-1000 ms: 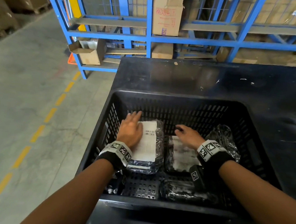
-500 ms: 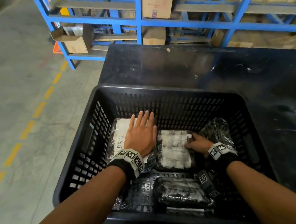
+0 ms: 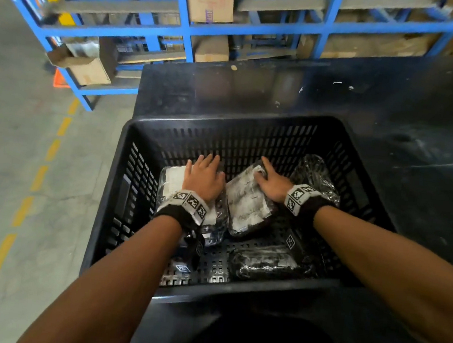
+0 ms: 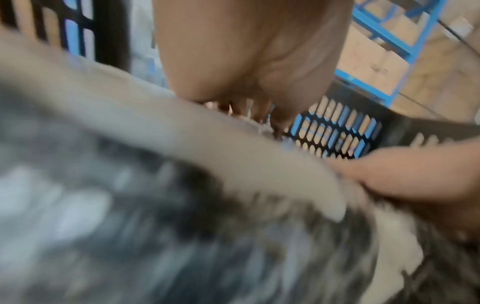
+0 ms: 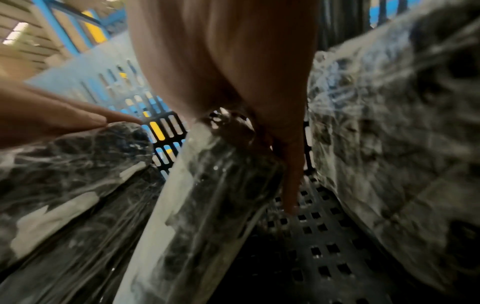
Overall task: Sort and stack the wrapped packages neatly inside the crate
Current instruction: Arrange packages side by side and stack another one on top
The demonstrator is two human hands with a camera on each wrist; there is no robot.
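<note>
Inside the black slotted plastic crate [image 3: 145,190], five film-wrapped dark packages show, none yet stacked on another as far as the head view tells. The left hand [image 3: 205,179] lies flat, fingers straight, pressing on the wrapped package with the white paper label [image 3: 173,178] at about 10 o'clock on the crate floor. The right hand [image 3: 270,184] has its fingers curled over the far edge of the middle white-labelled wrapped package [image 3: 245,209], which sits tilted, its right edge lifted off the floor; the right wrist view shows that package [image 5: 207,195] on a slant with a finger reaching down beside it. A crinkled clear-wrapped dark bundle [image 3: 315,175] leans in the 2 o'clock corner, a long dark wrapped package [image 3: 266,262] lies at 5 o'clock, and a small one [image 3: 178,271] sits at 7 o'clock, partly hidden by the forearm. By my reading the sorting is in an early stage: two packages are being lined up side by side along the far wall, and the other three await placing.
</note>
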